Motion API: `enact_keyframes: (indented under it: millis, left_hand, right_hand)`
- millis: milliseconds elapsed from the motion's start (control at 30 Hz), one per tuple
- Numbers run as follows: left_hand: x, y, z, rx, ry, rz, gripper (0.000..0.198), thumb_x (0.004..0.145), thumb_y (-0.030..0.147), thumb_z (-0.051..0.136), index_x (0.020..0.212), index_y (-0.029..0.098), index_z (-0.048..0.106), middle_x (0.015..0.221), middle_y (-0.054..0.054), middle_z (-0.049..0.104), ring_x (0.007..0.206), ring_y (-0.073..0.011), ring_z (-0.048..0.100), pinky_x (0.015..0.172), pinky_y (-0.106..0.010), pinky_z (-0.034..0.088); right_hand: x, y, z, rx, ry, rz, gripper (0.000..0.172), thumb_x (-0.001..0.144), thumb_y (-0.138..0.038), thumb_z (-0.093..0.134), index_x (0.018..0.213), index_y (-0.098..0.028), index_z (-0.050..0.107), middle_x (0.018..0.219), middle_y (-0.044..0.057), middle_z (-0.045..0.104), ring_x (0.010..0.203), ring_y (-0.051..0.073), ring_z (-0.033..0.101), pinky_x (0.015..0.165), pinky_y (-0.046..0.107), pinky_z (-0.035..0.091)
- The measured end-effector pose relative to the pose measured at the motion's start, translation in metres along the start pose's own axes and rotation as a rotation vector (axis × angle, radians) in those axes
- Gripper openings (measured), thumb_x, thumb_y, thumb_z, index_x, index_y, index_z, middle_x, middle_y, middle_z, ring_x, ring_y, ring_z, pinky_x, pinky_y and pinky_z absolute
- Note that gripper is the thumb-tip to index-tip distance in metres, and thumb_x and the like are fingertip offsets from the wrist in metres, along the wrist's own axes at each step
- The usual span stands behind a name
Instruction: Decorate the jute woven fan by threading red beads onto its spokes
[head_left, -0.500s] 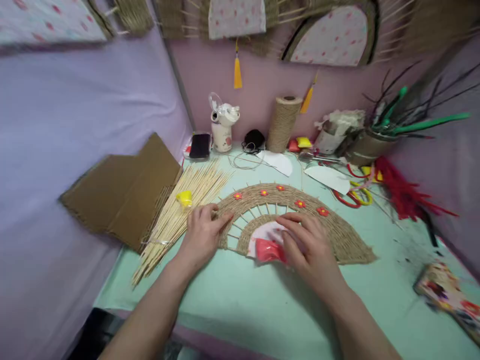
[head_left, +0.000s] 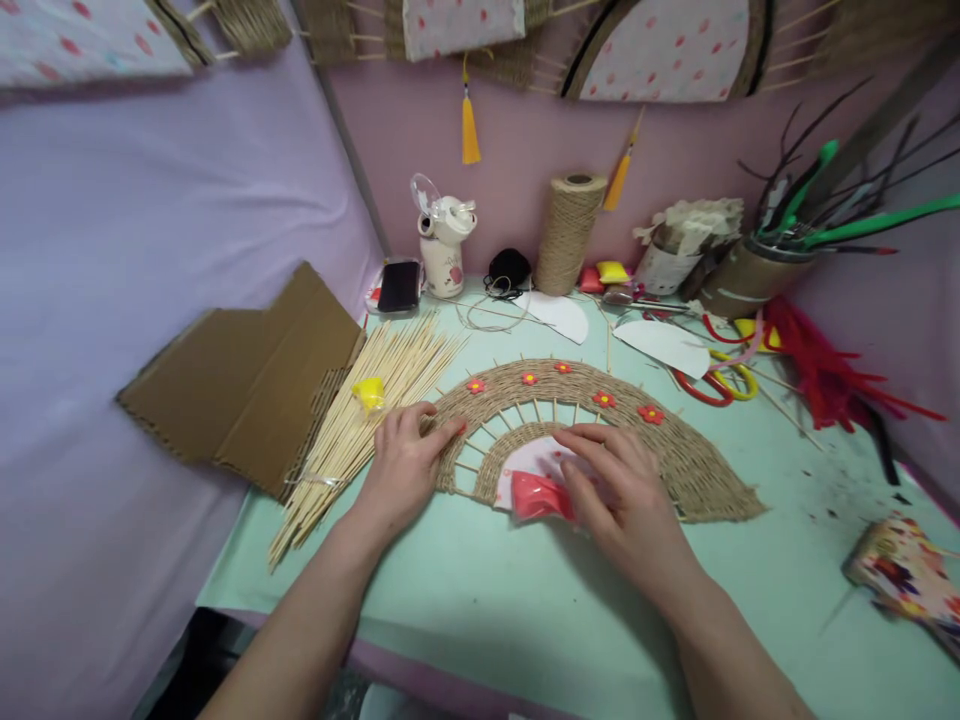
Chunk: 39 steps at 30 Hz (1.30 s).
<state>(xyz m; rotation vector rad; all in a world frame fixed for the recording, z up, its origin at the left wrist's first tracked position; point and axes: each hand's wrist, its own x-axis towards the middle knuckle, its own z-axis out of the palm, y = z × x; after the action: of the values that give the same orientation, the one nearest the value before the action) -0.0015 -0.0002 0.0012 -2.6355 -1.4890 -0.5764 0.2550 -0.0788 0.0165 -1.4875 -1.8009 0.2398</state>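
Note:
A woven twine fan point(head_left: 705, 468) with thin stick ribs and a dotted pale half-circle at its centre lies on the table. Several red flowers point(head_left: 604, 399) with yellow middles sit along its outer band. My left hand point(head_left: 405, 455) grips the fan's left end, thumb on the weave; a small red spot shows at the thumb tip. Over the lower middle of the fan is my right hand point(head_left: 619, 490), thumb and forefinger apart, nothing visible between them. Close to its thumb, a shiny red packet point(head_left: 538, 497) overlaps the dotted half-circle; its right end is hidden by the hand.
Left of the fan lie a bundle of thin sticks point(head_left: 352, 440), a yellow packet point(head_left: 368, 393) and folded cardboard point(head_left: 247, 370). Behind stand a twine spool point(head_left: 570, 235) and a white bottle point(head_left: 445, 255). Scissors point(head_left: 731, 380) and red fuzzy stems point(head_left: 817, 370) lie to the right.
The whole view has shifted slightly and become sharper. Both hands keep nearly the same places on the fan, and the red packet has hardly moved. Red now shows at my left thumb tip.

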Motion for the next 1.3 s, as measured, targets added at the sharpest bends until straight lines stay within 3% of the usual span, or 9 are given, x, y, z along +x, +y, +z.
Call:
enact_keyframes:
  millis: [133, 367, 600, 933, 1133, 1300]
  left_hand:
    - [-0.0015, -0.0026, 0.0011, -0.020, 0.031, -0.003, 0.042, 0.091, 0.016, 0.047, 0.125, 0.035, 0.062, 0.117, -0.010, 0.047, 0.106, -0.0250, 0.040, 0.091, -0.045, 0.041]
    - [-0.0020, -0.0037, 0.0079, 0.002, 0.002, 0.015, 0.033, 0.094, 0.025, 0.047, 0.116, 0.037, 0.067, 0.116, -0.008, 0.048, 0.105, -0.0249, 0.040, 0.089, -0.045, 0.040]
    - [-0.0013, -0.0043, 0.0011, -0.081, 0.057, -0.029, 0.041, 0.093, 0.017, 0.043, 0.125, 0.035, 0.062, 0.117, -0.009, 0.047, 0.108, -0.0246, 0.040, 0.093, -0.045, 0.041]
    - [-0.0023, -0.0023, 0.0069, -0.074, 0.010, -0.020, 0.034, 0.094, 0.023, 0.045, 0.115, 0.036, 0.069, 0.116, -0.009, 0.049, 0.105, -0.0243, 0.041, 0.094, -0.048, 0.040]
    - [-0.0013, -0.0059, 0.0051, -0.108, 0.066, -0.040, 0.037, 0.093, 0.019, 0.044, 0.120, 0.033, 0.066, 0.115, -0.010, 0.049, 0.107, -0.0245, 0.041, 0.094, -0.046, 0.041]
    - [-0.0011, -0.0044, 0.0050, -0.079, 0.044, -0.028, 0.035, 0.093, 0.021, 0.045, 0.114, 0.035, 0.069, 0.115, -0.009, 0.050, 0.105, -0.0247, 0.041, 0.092, -0.047, 0.042]
  right_hand:
    - [0.0005, -0.0008, 0.0000, -0.004, 0.005, 0.007, 0.026, 0.093, -0.026, 0.049, 0.115, -0.025, 0.062, 0.112, 0.007, 0.062, 0.107, 0.023, 0.056, 0.088, 0.041, 0.039]
    - [0.0002, -0.0005, -0.0018, -0.014, -0.002, 0.023, 0.027, 0.093, -0.028, 0.048, 0.117, -0.026, 0.062, 0.114, 0.007, 0.062, 0.107, 0.024, 0.057, 0.089, 0.041, 0.039]
    - [0.0001, 0.0000, -0.0031, -0.011, 0.013, 0.031, 0.027, 0.094, -0.029, 0.047, 0.116, -0.025, 0.062, 0.113, 0.008, 0.062, 0.107, 0.024, 0.058, 0.089, 0.042, 0.039]
    - [-0.0003, -0.0016, -0.0045, -0.003, 0.013, 0.038, 0.026, 0.094, -0.029, 0.047, 0.115, -0.025, 0.062, 0.113, 0.008, 0.063, 0.106, 0.023, 0.058, 0.088, 0.042, 0.037]
    - [-0.0005, -0.0016, -0.0062, 0.000, 0.027, 0.036, 0.027, 0.093, -0.029, 0.046, 0.115, -0.025, 0.062, 0.113, 0.008, 0.063, 0.106, 0.024, 0.058, 0.091, 0.043, 0.037]
    - [-0.0003, -0.0009, -0.0073, 0.002, 0.037, 0.039, 0.028, 0.093, -0.028, 0.046, 0.115, -0.025, 0.063, 0.112, 0.009, 0.063, 0.105, 0.024, 0.059, 0.091, 0.043, 0.038]
